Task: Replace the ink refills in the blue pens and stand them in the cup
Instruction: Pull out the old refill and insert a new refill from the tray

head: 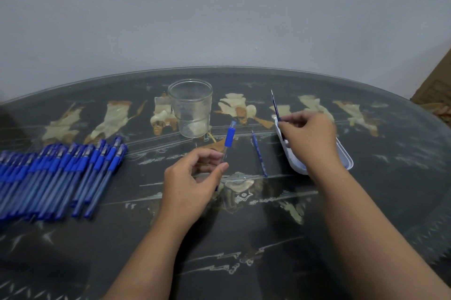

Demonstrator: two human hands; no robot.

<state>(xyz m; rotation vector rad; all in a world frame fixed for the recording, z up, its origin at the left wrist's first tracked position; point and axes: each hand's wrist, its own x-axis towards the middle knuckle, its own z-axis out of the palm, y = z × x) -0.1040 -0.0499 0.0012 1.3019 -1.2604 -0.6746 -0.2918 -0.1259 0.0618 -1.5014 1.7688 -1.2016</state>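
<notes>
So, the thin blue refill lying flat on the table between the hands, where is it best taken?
Probably pinch the refill at its middle, from above, fingertips on its two long sides. It lies flat on the table, thin, with nothing touching it, so only top and sides are free.

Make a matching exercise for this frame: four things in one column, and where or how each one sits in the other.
Things:
1 glass cup
2 pen barrel
3 refill pointing up
4 pile of blue pens

States:
A gripped by the left hand
B pinched by the right hand
C standing upright, empty
D lying at the left of the table

Pairs: 1-C, 2-A, 3-B, 4-D
</notes>
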